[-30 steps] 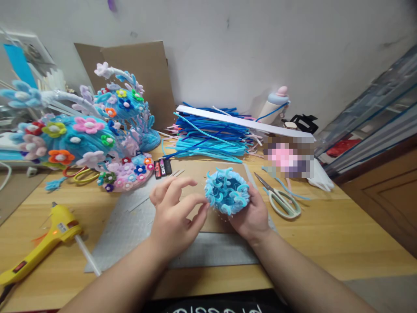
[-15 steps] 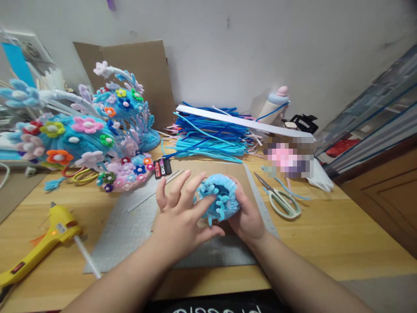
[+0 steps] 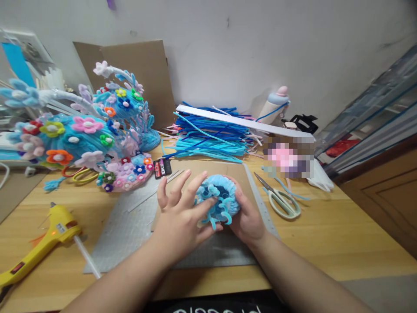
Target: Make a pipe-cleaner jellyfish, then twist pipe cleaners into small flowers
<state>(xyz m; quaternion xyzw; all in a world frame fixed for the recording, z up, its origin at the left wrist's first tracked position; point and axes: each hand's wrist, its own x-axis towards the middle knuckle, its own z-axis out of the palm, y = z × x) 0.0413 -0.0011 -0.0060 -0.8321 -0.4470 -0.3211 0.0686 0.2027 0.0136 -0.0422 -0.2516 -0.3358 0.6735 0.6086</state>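
Spreading across the whole lower view, the wooden table [image 3: 325, 243] carries everything, and at its centre lies a grey cutting mat [image 3: 130, 230] with a brown cardboard sheet [image 3: 195, 171] on top. At about ten o'clock from the mat stands a large blue pipe-cleaner sculpture [image 3: 65, 139] studded with coloured flowers, and at twelve o'clock a heap of blue pipe cleaners [image 3: 208, 139] sits under a white strip. A yellow glue gun [image 3: 42, 243] lies at eight o'clock, its nozzle aimed toward the mat, and pale green scissors [image 3: 280, 200] rest at three o'clock.

Over the cardboard the right hand [image 3: 247, 219] cups a small blue pipe-cleaner piece [image 3: 218, 200] from behind and below, its fingers wrapped around the far side. The left hand [image 3: 180, 217] meets the piece from nine o'clock: thumb and forefinger press into the pale curled fringe while the other fingers [image 3: 169, 191] fan out loose and hold nothing.

Doing this shaping well seems to call for a steady cradle from the right hand and light, small pinches from the left, so each curl is set without crushing its neighbours or flattening the darker hollow in the middle.
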